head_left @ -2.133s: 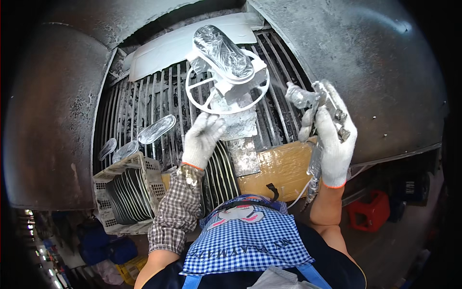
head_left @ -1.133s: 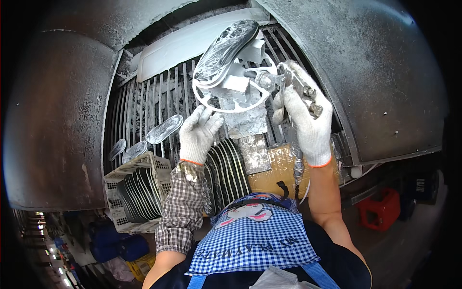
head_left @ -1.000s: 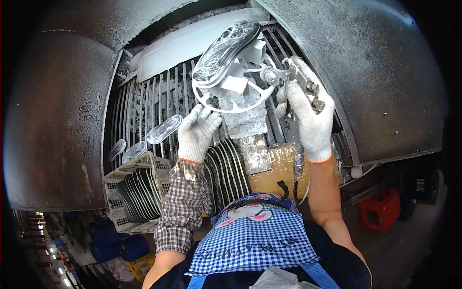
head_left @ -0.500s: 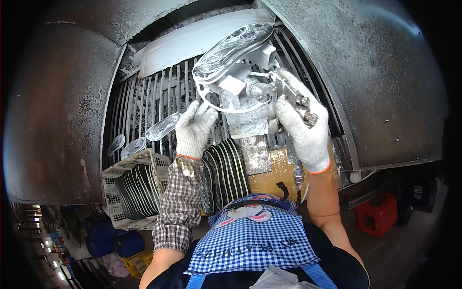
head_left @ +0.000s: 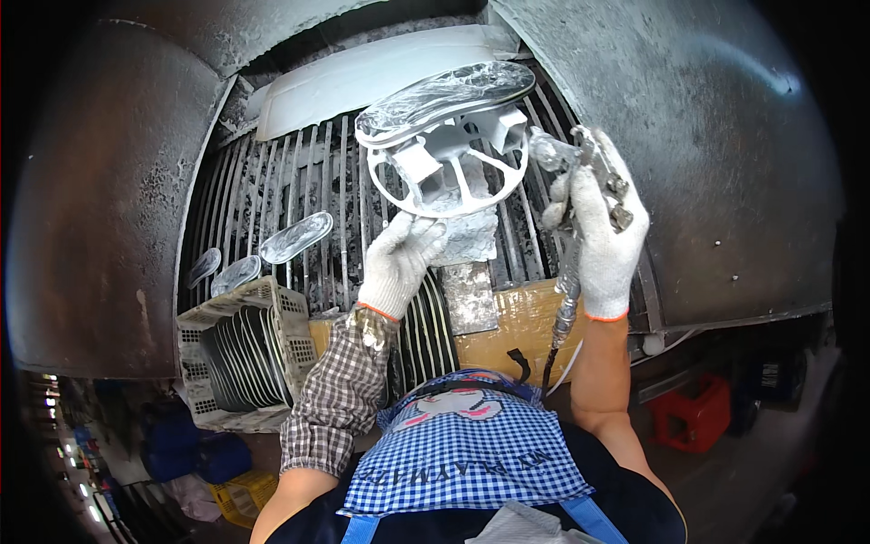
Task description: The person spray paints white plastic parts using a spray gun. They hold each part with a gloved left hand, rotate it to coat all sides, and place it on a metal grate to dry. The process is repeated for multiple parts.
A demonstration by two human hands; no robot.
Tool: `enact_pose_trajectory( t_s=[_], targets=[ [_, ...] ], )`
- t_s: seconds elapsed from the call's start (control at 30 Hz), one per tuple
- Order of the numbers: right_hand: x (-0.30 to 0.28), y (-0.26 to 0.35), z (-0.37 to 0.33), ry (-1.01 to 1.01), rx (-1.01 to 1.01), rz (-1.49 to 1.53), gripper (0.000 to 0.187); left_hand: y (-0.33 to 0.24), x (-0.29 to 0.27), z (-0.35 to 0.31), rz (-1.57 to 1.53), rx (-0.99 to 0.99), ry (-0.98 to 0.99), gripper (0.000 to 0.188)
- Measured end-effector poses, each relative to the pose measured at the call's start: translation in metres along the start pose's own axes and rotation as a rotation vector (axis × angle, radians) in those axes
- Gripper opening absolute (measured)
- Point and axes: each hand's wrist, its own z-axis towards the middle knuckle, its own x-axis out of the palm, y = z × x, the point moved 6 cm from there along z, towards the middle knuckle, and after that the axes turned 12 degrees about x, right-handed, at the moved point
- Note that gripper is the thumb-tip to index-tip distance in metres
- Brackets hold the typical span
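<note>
In a white knit glove, my left hand [head_left: 403,265] has its fingers closed at the near rim of a white spoked wheel [head_left: 467,186]. Pale blocks on the wheel bear a long, shoe-sole-shaped piece [head_left: 444,100], covered in shiny clear film on top. To the right of the wheel, my gloved right hand [head_left: 609,227] is wrapped round a spray gun [head_left: 580,168] coated in grey-white residue. Its nozzle end points left toward the wheel, and a wrapped hose [head_left: 566,290] hangs below. The fingertips of my left hand are partly hidden at the rim.
A slatted metal grate [head_left: 308,172] lies beneath, between tall stained side panels [head_left: 734,181]. Left, a plastic crate [head_left: 294,331] holds several dark sole-shaped pieces; more stand beside my left forearm. Small film-covered pieces [head_left: 296,238] lie near the crate. A red stool [head_left: 693,412] stands lower right.
The wheel and the film-covered piece have turned, the piece now lying more level. My left hand has moved right and closed at the rim. My right hand has drawn the spray gun rightward.
</note>
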Motion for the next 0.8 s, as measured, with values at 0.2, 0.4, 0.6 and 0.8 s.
enact_pose_trajectory(
  t_s=[0.2,0.4,0.6,0.8],
  targets=[
    [-0.001,0.012,-0.014,-0.153,-0.118,-0.178,0.055,0.014,0.001,-0.006,-0.037,-0.039,-0.017,0.052],
    [0.024,-0.002,-0.019,0.059,-0.042,-0.155,0.054,0.012,0.018,-0.008,-0.06,-0.025,-0.052,0.049],
    [0.017,-0.005,-0.01,0.012,-0.103,-0.279,0.055,0.008,0.015,-0.007,-0.063,-0.033,-0.078,0.043],
    [0.01,0.007,-0.012,-0.059,-0.045,-0.191,0.056,0.005,0.007,-0.005,-0.076,-0.016,-0.043,0.046]
  ],
)
